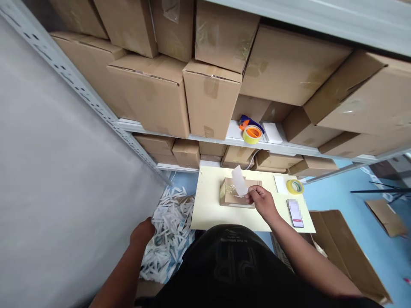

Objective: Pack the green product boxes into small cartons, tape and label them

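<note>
My right hand [261, 201] pinches a small white paper slip [239, 181] by its lower end, over a taped cardboard box [236, 199]. The box lies on a pale yellow table [208, 214], with clear tape across its left part. On the left, my left hand [143, 232] is low beside a heap of white paper strips [171, 231]. Its fingers look curled in, and what they hold, if anything, is hidden.
A phone [295, 213], a clear tape roll [294, 186] and white papers [280, 185] lie on the table's right side. Behind stands a shelf [236, 136] of cardboard boxes, with a tape dispenser [252, 132] on it. An opened carton [343, 248] is at the right, a grey wall [58, 171] at the left.
</note>
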Motion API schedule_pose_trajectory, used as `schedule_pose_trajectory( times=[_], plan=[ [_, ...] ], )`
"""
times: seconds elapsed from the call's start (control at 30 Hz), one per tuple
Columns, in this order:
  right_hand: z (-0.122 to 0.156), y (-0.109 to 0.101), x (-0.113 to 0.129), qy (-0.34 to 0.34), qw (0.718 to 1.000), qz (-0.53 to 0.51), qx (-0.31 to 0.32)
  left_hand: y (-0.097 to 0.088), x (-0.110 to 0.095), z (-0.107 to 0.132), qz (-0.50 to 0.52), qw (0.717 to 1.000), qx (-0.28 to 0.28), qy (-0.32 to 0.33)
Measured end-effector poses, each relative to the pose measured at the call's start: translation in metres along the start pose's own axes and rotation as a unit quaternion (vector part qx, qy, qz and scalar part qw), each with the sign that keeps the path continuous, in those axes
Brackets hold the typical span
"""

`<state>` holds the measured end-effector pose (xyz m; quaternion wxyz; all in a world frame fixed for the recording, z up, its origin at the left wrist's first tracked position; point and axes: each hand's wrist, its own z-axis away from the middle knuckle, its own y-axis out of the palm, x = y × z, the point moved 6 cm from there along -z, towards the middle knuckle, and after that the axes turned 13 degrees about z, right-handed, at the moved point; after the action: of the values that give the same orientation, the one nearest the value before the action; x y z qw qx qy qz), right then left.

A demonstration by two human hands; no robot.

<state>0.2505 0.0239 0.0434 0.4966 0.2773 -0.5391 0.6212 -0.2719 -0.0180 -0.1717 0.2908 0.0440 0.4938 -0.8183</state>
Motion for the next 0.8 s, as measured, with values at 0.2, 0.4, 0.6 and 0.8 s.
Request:
schedule_pose_trajectory(
  times=[0.2, 0.4, 0.6, 0.8],
  plan=[
    [0.009, -0.016, -0.011, -0.02, 0.998, -0.026, -0.06, -0.014, -0.121, 0.0, 0.125, 0.983, 0.011, 0.136],
    [0.004, -0.03, -0.02, -0.046, 0.995, 0.01, -0.084, -0.004, -0.292, 0.071, 0.545, 0.804, 0.211, 0.107],
    [0.01, -0.049, -0.041, -0.082, 0.988, 0.073, -0.109, 0.009, -0.385, 0.101, 0.56, 0.787, 0.227, 0.123],
    [-0.004, -0.065, -0.066, -0.055, 0.991, 0.007, -0.119, 0.016, -0.409, 0.099, 0.378, 0.896, 0.11, 0.206]
  ],
)
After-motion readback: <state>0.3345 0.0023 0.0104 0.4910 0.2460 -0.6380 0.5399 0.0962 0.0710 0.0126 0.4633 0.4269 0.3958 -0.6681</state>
